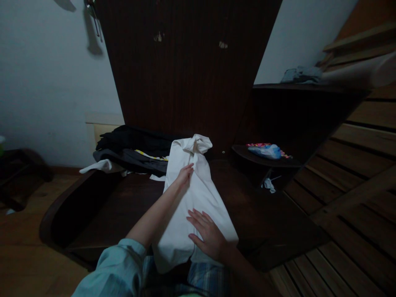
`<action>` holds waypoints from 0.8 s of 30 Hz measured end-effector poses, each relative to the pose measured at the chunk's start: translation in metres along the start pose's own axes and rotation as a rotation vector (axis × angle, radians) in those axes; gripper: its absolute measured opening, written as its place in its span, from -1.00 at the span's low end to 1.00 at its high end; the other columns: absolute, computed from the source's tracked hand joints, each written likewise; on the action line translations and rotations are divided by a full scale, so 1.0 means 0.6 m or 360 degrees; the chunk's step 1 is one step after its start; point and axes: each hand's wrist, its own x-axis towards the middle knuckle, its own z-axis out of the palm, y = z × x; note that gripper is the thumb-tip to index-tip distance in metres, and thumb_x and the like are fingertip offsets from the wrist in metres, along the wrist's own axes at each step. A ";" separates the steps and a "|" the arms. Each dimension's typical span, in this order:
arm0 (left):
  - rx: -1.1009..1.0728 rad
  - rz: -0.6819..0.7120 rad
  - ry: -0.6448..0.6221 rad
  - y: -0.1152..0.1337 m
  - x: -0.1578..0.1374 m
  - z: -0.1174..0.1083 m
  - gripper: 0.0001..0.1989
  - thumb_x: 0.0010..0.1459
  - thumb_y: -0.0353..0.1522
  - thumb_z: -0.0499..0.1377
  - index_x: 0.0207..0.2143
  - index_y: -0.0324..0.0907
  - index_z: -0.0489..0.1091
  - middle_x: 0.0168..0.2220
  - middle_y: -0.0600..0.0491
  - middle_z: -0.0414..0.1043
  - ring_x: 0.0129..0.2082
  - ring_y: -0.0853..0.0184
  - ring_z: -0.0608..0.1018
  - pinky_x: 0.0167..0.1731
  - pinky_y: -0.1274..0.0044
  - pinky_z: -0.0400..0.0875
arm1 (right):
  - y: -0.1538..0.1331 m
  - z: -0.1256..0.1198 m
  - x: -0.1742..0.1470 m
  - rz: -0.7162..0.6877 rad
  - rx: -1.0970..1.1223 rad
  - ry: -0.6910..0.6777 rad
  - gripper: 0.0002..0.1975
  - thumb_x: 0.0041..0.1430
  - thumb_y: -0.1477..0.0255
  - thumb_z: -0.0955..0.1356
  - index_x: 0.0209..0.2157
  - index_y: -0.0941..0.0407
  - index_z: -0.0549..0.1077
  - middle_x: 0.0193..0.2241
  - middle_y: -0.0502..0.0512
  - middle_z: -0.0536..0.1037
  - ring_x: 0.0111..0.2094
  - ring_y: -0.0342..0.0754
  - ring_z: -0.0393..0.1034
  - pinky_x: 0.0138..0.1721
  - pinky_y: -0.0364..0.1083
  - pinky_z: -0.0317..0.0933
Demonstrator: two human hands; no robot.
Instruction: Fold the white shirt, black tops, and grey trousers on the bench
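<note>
A long white garment (202,194) lies lengthwise in front of me on a dark wooden bench seat (247,206). Its far end is bunched and twisted, while its near end hangs over the front edge by my knees and shows a split. My left hand (185,175) rests on the upper middle of the garment, fingers stretched along the cloth. Closer to me, my right hand (208,236) is spread over the lower part of the garment, palm down. Neither hand visibly grips the fabric.
Dark clothes (133,144) are heaped at the bench's left end, by its curved arm (51,218). On the right, a small shelf (266,161) bears a blue and white plastic packet (267,151). Slatted wood (349,181) stands at far right. A dark panel (185,74) rises behind.
</note>
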 end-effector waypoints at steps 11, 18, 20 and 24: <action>0.1270 0.0763 0.0088 -0.009 -0.018 -0.010 -0.74 -0.02 -0.54 0.04 -0.24 -0.24 0.37 -0.12 -0.10 0.32 -0.03 0.23 0.30 0.00 0.37 0.15 | 0.001 0.003 0.000 -0.0003 -0.0033 -0.0005 -0.56 0.14 0.33 0.20 0.06 0.13 0.20 0.14 0.13 0.16 0.17 -0.02 -0.04 0.14 0.07 -0.09; 0.2189 0.1287 0.0143 -0.028 -0.046 -0.015 -0.56 0.03 -0.47 0.02 0.01 -0.26 0.15 0.12 -0.18 0.06 0.13 0.10 0.11 0.04 0.24 0.08 | 0.002 0.003 0.000 -0.0009 -0.0064 -0.0024 -0.56 0.17 0.28 0.17 0.07 0.11 0.19 0.15 0.09 0.14 0.17 -0.04 -0.06 0.15 0.05 -0.11; 0.2256 0.1331 0.0035 -0.030 -0.056 -0.017 -0.55 0.04 -0.49 0.00 0.04 -0.26 0.13 0.14 -0.15 0.05 0.13 0.14 0.11 0.05 0.29 0.08 | 0.004 0.004 -0.001 -0.0039 -0.0091 -0.0018 -0.55 0.18 0.27 0.16 0.08 0.11 0.17 0.15 0.10 0.14 0.18 -0.04 -0.07 0.15 0.05 -0.11; 0.2435 0.1216 -0.0462 -0.036 -0.071 -0.033 -0.59 0.12 -0.35 -0.02 0.04 -0.16 0.17 0.14 -0.04 0.11 0.14 0.16 0.13 0.05 0.28 0.08 | 0.007 0.013 -0.003 -0.0108 -0.0168 -0.0036 -0.51 0.19 0.25 0.14 0.13 0.13 0.09 0.16 0.15 0.10 0.19 -0.02 -0.13 0.15 0.08 -0.12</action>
